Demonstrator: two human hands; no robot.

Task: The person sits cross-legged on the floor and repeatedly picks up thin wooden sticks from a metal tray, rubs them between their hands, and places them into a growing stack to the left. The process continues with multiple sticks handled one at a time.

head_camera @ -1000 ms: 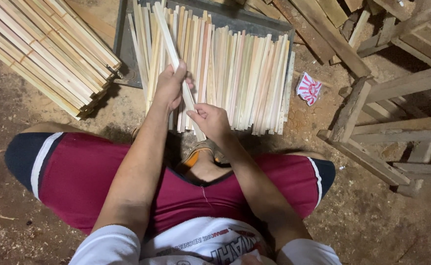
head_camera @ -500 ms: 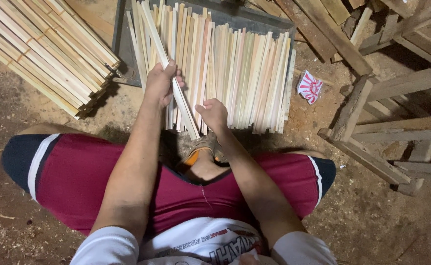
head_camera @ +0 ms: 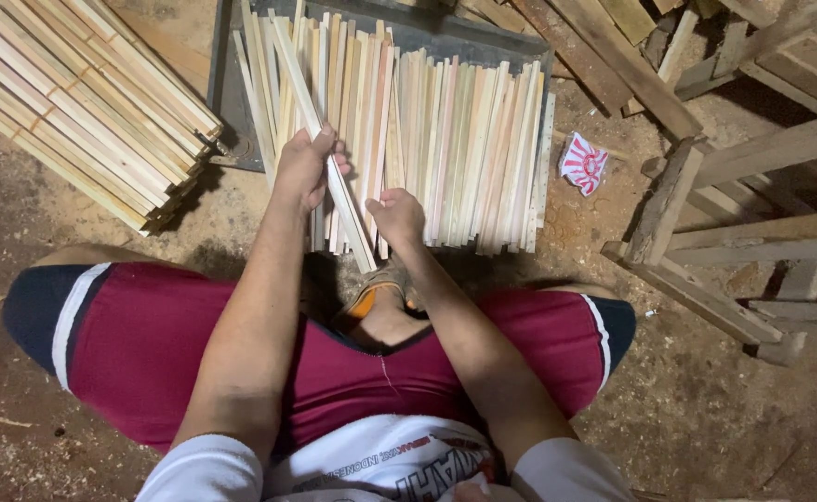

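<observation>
left hand (head_camera: 304,167) wrapped around 1 long pale wooden slat (head_camera: 320,139), fingers curled over it near its middle. the slat runs from about 11 o'clock down to 5 o'clock, its near end ending just above the orange-soled sandal (head_camera: 371,293). compared with 1 s ago the slat's far end has swung leftward and the left hand has slid further up the row; the slat now lies at a steeper slant across the others, so it reads as being lifted out of the row rather than lying in it.

right hand (head_camera: 397,214) closed, fingertips pressed on the near ends of the row of thin pale wooden slats (head_camera: 464,139); cannot tell if it pinches 1.

slats: flat, narrow, raw-sawn, cream to pinkish, laid side by side on a dark grey metal sheet (head_camera: 227,102). tied bundle of similar slats (head_camera: 83,102) at 10 o'clock. crumpled red-and-white wrapper (head_camera: 583,163) at 2 o'clock, rough timber frame (head_camera: 706,223) at 3 o'clock. dusty earth floor.
</observation>
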